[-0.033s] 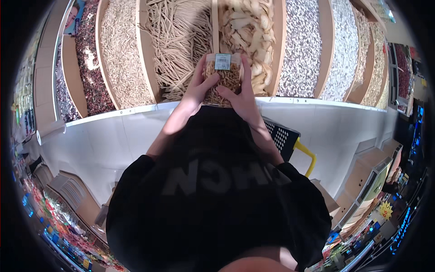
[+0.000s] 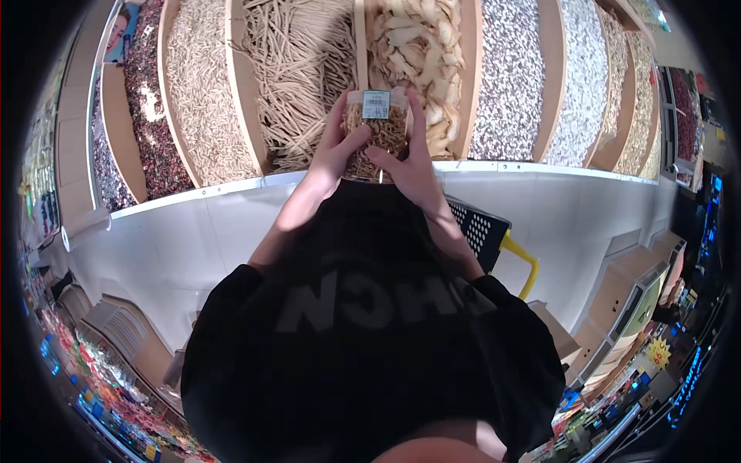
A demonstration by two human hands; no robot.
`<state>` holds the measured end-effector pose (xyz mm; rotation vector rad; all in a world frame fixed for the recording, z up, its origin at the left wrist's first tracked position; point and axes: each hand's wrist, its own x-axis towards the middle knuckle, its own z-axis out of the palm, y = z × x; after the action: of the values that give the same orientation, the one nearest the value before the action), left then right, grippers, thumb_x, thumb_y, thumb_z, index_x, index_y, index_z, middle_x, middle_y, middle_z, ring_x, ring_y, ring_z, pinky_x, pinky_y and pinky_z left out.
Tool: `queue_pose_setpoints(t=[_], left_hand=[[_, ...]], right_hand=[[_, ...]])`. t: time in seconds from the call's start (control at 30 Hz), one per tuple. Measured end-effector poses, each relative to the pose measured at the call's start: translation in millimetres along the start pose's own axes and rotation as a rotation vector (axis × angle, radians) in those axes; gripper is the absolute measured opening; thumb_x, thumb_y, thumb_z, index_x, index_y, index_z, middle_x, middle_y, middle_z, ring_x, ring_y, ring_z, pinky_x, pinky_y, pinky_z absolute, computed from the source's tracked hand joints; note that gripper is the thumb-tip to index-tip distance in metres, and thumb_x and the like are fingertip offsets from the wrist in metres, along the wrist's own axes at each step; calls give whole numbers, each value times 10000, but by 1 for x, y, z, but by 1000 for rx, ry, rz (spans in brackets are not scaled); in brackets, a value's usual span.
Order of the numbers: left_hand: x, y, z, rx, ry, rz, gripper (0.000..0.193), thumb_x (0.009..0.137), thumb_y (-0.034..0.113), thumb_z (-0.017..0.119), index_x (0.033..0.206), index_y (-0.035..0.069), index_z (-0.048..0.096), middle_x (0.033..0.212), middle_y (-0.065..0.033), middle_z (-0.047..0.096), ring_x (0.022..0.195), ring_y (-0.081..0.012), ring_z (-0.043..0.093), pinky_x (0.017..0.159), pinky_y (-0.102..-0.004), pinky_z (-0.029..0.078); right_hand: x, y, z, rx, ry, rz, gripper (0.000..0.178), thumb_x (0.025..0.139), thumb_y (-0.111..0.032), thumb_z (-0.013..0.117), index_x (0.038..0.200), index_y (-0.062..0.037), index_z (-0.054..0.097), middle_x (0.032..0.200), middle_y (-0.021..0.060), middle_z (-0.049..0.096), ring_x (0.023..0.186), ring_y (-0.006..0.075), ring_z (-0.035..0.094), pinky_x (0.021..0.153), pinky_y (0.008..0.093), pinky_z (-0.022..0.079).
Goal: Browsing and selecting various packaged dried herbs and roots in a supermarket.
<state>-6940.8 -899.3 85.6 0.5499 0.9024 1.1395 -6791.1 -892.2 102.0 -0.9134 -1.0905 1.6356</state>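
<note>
Transparent plastic pack of brown dried strips (image 2: 391,133) is appearing at upper centre of the frame. Bare left hand (image 2: 333,153) and right hand (image 2: 415,158) are gripping its sides.

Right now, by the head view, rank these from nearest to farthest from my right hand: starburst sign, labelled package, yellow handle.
From your right hand:
1. Labelled package: touching it, held between both hands.
2. Yellow handle: below and to the right.
3. Starburst sign: far lower right, in the background.
</note>
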Motion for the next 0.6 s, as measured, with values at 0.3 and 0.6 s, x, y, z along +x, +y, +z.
queue_pose_setpoints(t=[0.3, 0.6], left_hand=[[-22, 10, 33, 27, -16, 122, 728, 912, 60, 558, 1490, 74, 116, 1355, -127, 434, 1196, -193, 473, 998, -312, 395], [-28, 28, 32, -10, -8, 78, 745, 908, 33, 535, 1494, 111, 82, 1311, -151, 473, 1158, -217, 517, 955, -332, 444]], right_hand=[[-17, -20, -7, -10, -49, -40, 1026, 778, -36, 731, 1479, -69, -17, 1238, 167, 495, 1092, 206, 549, 916, 332, 469], [-4, -20, -7, -64, -136, -49, 1030, 786, -73, 732, 1478, -43, -30, 1292, 175, 465, 1136, 212, 509, 975, 336, 414]])
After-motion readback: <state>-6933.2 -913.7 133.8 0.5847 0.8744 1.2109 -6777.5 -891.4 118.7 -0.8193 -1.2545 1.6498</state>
